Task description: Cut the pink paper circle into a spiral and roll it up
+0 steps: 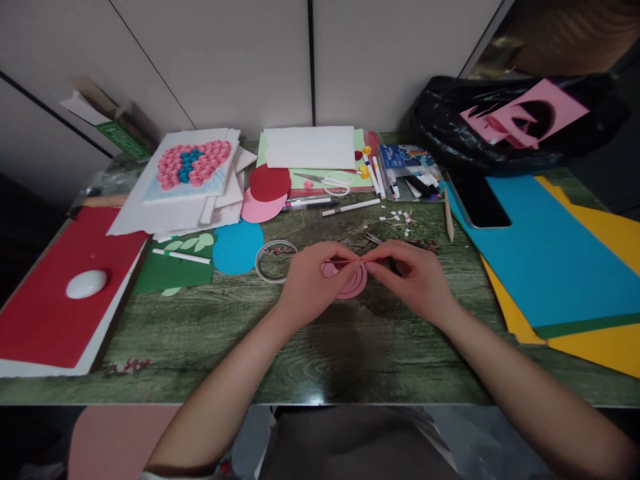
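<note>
A pink paper spiral [354, 285] hangs between my hands over the middle of the table. My left hand [320, 277] is closed, thumb and fingertips pinching the strip's upper part. From the other side my right hand [413, 273] pinches the same paper, its fingertips meeting those of the left. Some of the strip is hidden behind the fingers. Just left of my left hand lies a roll of clear tape [273, 262]. Beyond my right hand the metal tips of a tool [373, 238] stick out, mostly covered by the hand.
White-handled scissors [337, 182], markers [353, 207] and paper scraps [400, 217] lie behind my hands. A card with paper roses [193, 163] tops a stack at left, near red sheets [70, 267]. Blue sheets [560, 260], a phone [481, 199] and a black bag [435, 120] are at right.
</note>
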Motion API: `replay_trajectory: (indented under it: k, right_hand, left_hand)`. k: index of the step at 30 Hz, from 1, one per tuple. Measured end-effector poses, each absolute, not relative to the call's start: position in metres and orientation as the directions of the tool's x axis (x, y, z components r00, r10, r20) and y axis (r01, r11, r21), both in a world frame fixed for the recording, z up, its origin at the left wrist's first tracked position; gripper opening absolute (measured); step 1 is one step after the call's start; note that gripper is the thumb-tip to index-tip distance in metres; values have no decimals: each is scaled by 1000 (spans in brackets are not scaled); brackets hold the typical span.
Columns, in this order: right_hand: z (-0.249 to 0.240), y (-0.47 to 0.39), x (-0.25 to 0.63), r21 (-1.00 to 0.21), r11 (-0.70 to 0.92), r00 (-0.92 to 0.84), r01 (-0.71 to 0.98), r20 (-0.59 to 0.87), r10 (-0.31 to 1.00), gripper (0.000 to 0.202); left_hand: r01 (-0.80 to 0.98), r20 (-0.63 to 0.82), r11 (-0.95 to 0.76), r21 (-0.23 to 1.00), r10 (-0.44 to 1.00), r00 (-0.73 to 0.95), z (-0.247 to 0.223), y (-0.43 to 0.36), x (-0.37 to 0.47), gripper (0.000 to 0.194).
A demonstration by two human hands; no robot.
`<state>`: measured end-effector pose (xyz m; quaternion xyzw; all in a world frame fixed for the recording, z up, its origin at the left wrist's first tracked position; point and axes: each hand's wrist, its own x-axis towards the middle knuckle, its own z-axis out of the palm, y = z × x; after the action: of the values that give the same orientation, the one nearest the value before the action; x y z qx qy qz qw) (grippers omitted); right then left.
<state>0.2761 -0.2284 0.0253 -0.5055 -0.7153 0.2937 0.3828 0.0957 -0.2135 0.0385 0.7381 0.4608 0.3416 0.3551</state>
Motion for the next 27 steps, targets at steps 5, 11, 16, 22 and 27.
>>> replay_trajectory:
  k: [5,11,16,22,27]
  right_hand:
    - [25,-229,276,-813,315,-197,489,248,948,9]
    - [25,-229,276,-812,324,-196,485,260,945,7]
    - [24,-229,276,-809,332,-198,485,269,943,7]
    - [25,-228,275,-801,334,-192,496,275,942,7]
    - [23,-229,276,-793,336,-193,508,276,942,7]
  left_hand:
    - [425,169,-315,849,923,346,37,-213,96,9]
    - [432,179,-325,842,922,344,36,-213,96,9]
    - [428,178,-321,844,923,341,38,-214,97,8]
    - [421,180,-322,848,922,343,36,-214,97,9]
    - [426,181,-323,845,922,342,36,-214,97,8]
